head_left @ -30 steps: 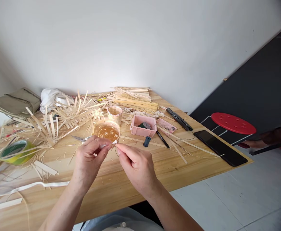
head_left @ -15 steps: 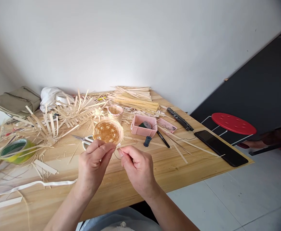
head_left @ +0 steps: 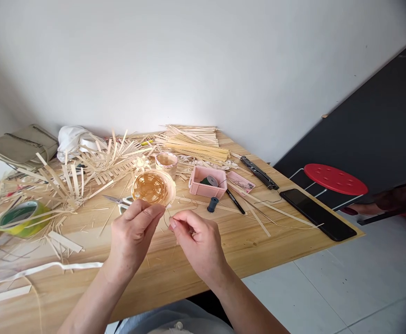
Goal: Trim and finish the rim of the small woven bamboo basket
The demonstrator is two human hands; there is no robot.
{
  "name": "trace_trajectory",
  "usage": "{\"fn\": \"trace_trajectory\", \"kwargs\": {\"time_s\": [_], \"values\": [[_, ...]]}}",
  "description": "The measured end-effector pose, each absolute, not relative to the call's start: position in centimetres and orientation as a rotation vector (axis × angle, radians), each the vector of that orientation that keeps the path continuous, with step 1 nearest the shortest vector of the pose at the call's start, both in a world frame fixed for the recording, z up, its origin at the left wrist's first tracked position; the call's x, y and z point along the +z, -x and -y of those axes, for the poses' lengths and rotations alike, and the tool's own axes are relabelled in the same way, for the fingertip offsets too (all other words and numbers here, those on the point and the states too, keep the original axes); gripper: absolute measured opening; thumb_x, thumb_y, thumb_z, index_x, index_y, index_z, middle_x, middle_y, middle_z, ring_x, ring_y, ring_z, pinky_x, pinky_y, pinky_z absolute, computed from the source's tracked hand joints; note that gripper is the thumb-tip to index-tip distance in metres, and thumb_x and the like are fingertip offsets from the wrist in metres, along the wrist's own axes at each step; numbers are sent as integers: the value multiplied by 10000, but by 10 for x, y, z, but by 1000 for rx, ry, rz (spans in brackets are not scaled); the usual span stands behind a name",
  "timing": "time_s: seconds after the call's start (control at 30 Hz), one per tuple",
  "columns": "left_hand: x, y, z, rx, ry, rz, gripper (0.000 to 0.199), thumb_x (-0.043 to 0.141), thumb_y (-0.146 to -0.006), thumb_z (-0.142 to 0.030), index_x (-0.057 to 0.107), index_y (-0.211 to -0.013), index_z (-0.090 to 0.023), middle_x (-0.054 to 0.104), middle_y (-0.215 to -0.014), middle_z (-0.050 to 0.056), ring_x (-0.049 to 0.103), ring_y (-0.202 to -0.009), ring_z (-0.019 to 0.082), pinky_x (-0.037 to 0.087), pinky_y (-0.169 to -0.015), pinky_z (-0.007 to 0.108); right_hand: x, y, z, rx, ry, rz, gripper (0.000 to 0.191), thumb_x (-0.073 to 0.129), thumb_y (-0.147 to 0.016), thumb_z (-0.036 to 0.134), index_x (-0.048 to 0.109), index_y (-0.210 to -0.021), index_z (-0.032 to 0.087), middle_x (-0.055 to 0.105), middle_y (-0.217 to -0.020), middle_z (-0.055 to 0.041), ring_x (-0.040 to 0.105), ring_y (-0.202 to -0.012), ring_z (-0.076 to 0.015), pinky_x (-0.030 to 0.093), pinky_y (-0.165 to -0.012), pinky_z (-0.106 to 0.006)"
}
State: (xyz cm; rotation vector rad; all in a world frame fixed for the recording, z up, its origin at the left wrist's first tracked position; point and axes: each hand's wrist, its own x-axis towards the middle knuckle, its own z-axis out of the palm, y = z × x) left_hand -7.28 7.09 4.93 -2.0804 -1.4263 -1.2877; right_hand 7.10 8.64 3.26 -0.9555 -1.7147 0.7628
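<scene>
A small round woven basket (head_left: pixel 151 186) is tilted with its opening toward me. My left hand (head_left: pixel 135 232) pinches its near rim between thumb and fingers. Just to the right, my right hand (head_left: pixel 196 236) is closed in a pinch at a thin dark thread (head_left: pixel 165 221) that curves from near the rim. Whether a needle is in that pinch is too small to tell. Behind the basket stands a smaller woven cup (head_left: pixel 167 160) with a pinkish rim. White-handled scissors (head_left: pixel 123 202) lie partly hidden behind the basket and my left hand.
A pink box (head_left: pixel 208 182) holding a spool, a dark thread spool (head_left: pixel 213 204), a black pen (head_left: pixel 235 201), a cutter (head_left: pixel 259 172) and a phone (head_left: pixel 317 215) lie to the right. Loose strips (head_left: pixel 74 183) and a tape roll (head_left: pixel 23 218) cover the left. A red stool (head_left: pixel 335 179) stands beyond.
The basket and my left hand have shifted slightly left. My right thumb and fingers have moved a little down and left, widening the gap below the rim, where more thread shows.
</scene>
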Motion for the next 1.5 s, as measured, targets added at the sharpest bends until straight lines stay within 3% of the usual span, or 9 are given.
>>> {"fn": "trace_trajectory", "kwargs": {"time_s": [0.23,0.4,0.6,0.77,1.07,1.2,1.5], "values": [[46,69,-70,-1267,2175,1381,100,554,-842,-159,650,-822,-174,619,-670,-13,600,-559,70,440,-509,133,38,-75,-89,788,982,1739,168,487,-823,149,579,-685,178,602,-563,27,527,-470,-97,406,-476,-197],[47,80,-72,-1184,2224,1317,93,549,-841,-131,635,-831,-164,607,-685,-15,585,-554,63,428,-509,137,67,-96,-97,452,911,1820,88,594,-794,137,663,-838,170,663,-826,-28,602,-739,-140,459,-671,-237],[41,89,-72,-901,2270,1170,135,514,-856,-101,608,-912,-180,613,-731,-3,569,-581,82,399,-508,174,101,-92,-118,565,1071,2193,201,616,-757,85,635,-569,156,503,-461,61,420,-456,-66,288,-460,-212],[42,91,-70,-746,2283,1086,174,448,-886,-96,585,-968,-166,606,-739,8,553,-591,92,389,-497,194,99,-80,-122,694,1180,2311,412,570,-733,63,383,-377,149,305,-326,81,329,-342,-43,177,-388,-218],[44,93,-68,-714,2335,1069,217,400,-890,-79,591,-959,-157,589,-715,2,525,-568,91,390,-487,194,93,-77,-115,860,1187,2321,337,463,-704,29,379,-406,164,385,-324,70,479,-327,-68,276,-342,-167],[44,93,-67,-729,2344,1048,212,401,-889,-78,596,-931,-148,596,-720,11,528,-581,101,386,-488,198,91,-77,-113,929,1123,2255,301,432,-774,69,464,-489,161,447,-398,66,509,-332,-65,307,-336,-155],[43,96,-66,-698,2330,1071,253,365,-903,-99,609,-927,-161,599,-712,13,527,-563,92,386,-494,195,95,-77,-108,952,1110,2291,292,424,-735,25,420,-481,169,416,-415,71,514,-358,-68,285,-346,-161]]}}
